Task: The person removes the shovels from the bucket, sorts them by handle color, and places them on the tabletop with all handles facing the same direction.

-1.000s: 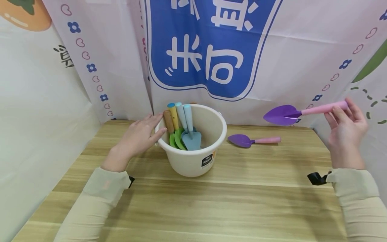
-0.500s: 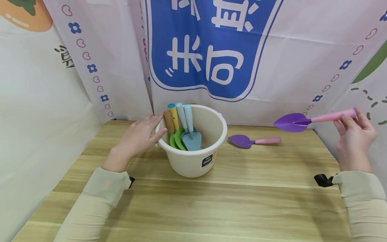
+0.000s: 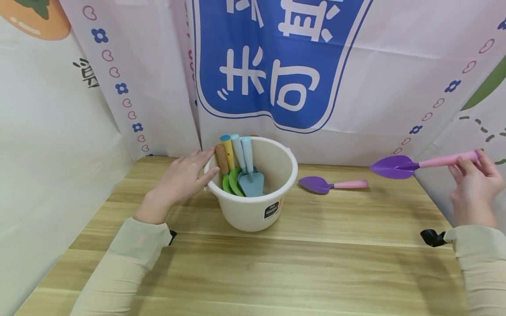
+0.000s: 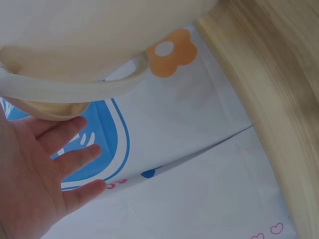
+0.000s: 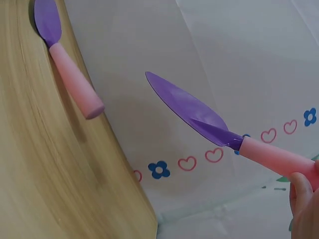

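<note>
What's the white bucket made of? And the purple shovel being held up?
The bucket looks like plastic: smooth, softly shiny, thick-rimmed. On the held shovel, the purple blade looks like thin painted metal, slightly glossy, but could be plastic; the pink handle looks smooth and dull, painted wood or plastic, I can't tell.

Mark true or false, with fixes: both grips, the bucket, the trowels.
1. The right grip holds a purple-bladed trowel by its pink handle. True.
2. The left grip holds a yellow handle. False: it rests on the bucket's rim.
3. A light-blue-handled trowel stands in the white bucket. True.
4. The second purple-bladed trowel is in the bucket. False: it lies on the wood-grain table.
5. Both purple-bladed trowels have pink handles. True.
</note>
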